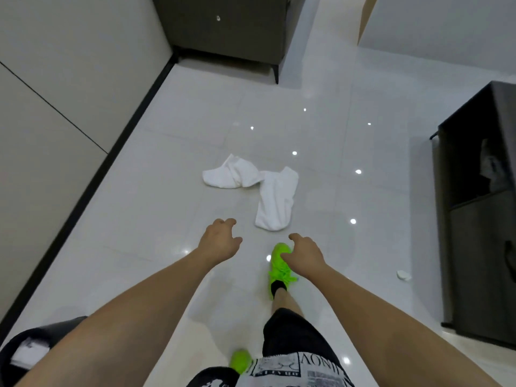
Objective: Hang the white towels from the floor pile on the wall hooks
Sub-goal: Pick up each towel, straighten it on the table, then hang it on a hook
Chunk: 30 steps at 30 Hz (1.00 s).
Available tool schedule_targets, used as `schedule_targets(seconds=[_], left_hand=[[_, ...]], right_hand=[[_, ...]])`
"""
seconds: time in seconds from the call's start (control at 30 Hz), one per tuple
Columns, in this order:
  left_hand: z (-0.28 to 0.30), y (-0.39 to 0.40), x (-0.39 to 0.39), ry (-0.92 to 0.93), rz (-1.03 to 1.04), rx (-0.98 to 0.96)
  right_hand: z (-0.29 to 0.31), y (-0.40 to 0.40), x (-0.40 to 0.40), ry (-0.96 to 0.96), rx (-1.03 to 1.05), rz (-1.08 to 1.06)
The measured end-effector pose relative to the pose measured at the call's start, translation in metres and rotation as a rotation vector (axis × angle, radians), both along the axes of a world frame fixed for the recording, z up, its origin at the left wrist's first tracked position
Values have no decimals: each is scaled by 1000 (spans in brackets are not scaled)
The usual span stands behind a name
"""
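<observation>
- Leftmost, a pale panelled wall (55,93) runs back along a dark skirting strip (111,163), where it meets the glossy white tiled floor (167,113).
- At the bottom left corner a dark rounded object (16,350) with something white in it is partly cut off by the frame edge; what it is cannot be told.
- Beyond it, at the top of the view, a dark grey cabinet (223,26) stands on thin legs against the wall.
- Nearer, the left hand (220,241) reaches forward and down on a bare arm, its fingers loosely curled and spread, holding nothing.
- Just ahead of both hands, two white towels (251,185) lie crumpled on the floor, touching each other: one bunched to the left, the other stretched out long toward the person.
- The right hand (304,254) is likewise held out with relaxed, slightly bent fingers, empty, hovering over a bright green shoe (279,272) planted just short of the long towel's near end.
- A second green shoe (240,361) shows at the bottom edge, beside black shorts (290,336) and a printed shirt hem (293,370).
- Further right, a small white scrap (403,275) lies on the floor near a dark open shelving unit (474,219).
</observation>
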<state>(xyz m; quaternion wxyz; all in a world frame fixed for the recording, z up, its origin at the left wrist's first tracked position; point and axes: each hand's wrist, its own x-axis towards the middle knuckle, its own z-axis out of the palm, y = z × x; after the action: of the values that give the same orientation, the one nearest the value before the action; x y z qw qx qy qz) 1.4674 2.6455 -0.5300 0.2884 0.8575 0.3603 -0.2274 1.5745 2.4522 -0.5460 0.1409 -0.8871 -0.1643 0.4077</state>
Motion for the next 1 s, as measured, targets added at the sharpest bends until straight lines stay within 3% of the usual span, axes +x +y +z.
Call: schedule_targets(seconds=[0.27,0.53,0.7,1.0], left_hand=[[-37,64,126,58,97,-68],[-97,147,194,57,157,-91],[-186,212,226,95,161,-146],[-400,342,268,150,228,-95]], right_hand=[[-42,72,151,91,-57,15],[-112,173,215,173,-66,5],[-210,247,235,280,-74,-216],[-451,346,296,362,-63,-494]])
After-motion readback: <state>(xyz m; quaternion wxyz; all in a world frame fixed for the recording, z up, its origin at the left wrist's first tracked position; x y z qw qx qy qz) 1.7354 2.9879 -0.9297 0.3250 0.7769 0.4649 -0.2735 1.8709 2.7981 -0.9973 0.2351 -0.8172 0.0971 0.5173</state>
